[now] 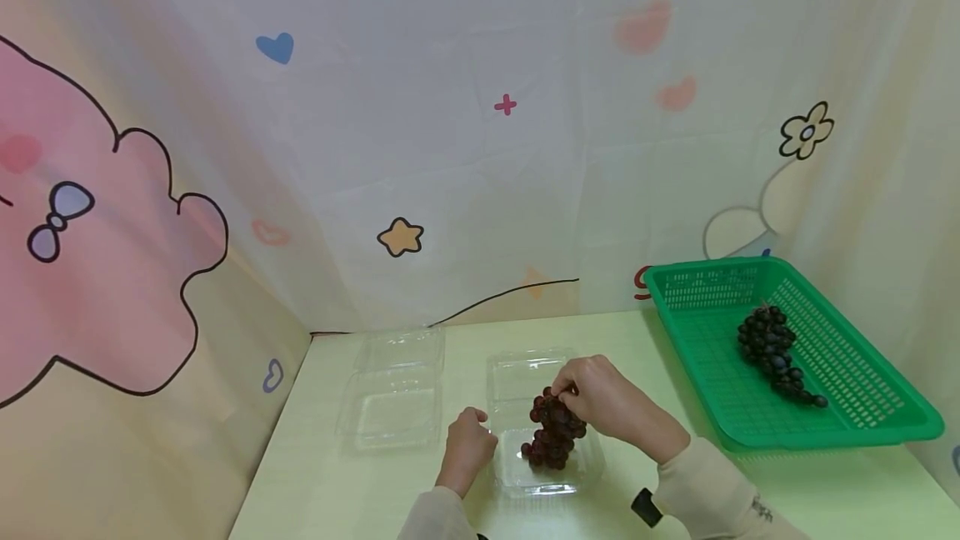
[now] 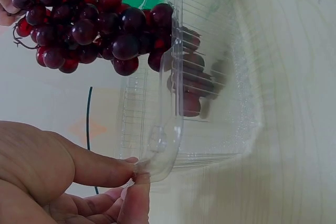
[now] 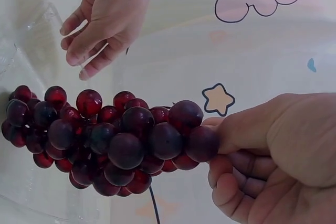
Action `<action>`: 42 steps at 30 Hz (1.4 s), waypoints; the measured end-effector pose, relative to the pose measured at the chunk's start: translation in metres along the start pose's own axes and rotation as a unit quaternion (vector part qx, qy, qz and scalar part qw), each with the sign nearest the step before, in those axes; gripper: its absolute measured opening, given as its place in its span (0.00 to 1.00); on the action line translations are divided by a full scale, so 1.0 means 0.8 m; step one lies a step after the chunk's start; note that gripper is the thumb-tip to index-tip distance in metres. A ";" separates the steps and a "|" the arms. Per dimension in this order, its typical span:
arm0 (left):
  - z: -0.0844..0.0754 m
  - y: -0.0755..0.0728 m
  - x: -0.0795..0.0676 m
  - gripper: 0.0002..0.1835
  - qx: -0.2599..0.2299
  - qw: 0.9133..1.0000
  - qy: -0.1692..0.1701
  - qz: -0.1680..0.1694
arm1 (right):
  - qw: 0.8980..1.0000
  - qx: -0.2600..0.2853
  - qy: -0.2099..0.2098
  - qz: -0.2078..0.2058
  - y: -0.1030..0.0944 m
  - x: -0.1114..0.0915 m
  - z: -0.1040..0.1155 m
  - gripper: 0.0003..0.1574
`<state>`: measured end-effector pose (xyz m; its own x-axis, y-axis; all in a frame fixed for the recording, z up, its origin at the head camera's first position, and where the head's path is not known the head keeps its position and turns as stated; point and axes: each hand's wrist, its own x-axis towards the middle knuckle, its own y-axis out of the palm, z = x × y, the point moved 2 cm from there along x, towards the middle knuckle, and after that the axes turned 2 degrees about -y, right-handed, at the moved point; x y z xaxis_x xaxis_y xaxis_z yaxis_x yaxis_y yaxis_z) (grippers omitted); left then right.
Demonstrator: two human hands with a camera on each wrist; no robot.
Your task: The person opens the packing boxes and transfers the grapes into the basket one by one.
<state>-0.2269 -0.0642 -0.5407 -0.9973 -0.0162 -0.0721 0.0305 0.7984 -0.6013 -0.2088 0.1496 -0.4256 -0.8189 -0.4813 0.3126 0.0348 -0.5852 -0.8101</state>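
A bunch of dark red grapes [image 1: 553, 430] hangs from my right hand [image 1: 600, 398], which pinches it at the top by the stem end. Its lower end dips into a clear plastic clamshell box [image 1: 517, 486] that lies with its lid folded back. In the left wrist view, the lowest grapes [image 2: 191, 74] show through the box wall. My left hand [image 1: 468, 448] pinches the rim of that box at its left side, thumb on one face and a finger on the other. The right wrist view shows the grapes [image 3: 126, 145] stretched out from my right fingertips.
To the left lies a second clear clamshell box [image 1: 393, 419], lid open. A green plastic basket [image 1: 720, 419] stands at the right of the pale table, holding another dark bunch of grapes [image 1: 768, 348]. A printed curtain [image 1: 450, 148] hangs behind the table.
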 end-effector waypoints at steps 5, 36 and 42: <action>0.001 0.001 0.001 0.15 0.003 1.000 -0.004 0.000 | 1.000 0.004 0.002 -0.001 -0.005 0.001 0.002 0.12; 0.000 -0.002 0.002 0.14 0.014 1.000 -0.006 0.004 | 0.999 -0.018 -0.036 -0.033 -0.042 0.008 0.018 0.10; 0.001 -0.003 0.001 0.14 0.011 1.000 0.003 0.004 | 0.998 -0.019 -0.048 -0.041 -0.049 0.008 0.024 0.09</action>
<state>-0.2277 -0.0668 -0.5401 -0.9974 -0.0060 -0.0717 0.0397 0.7851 -0.6181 -0.2046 0.1571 -0.3822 -0.7590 -0.4944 0.4236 -0.0530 -0.6015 -0.7971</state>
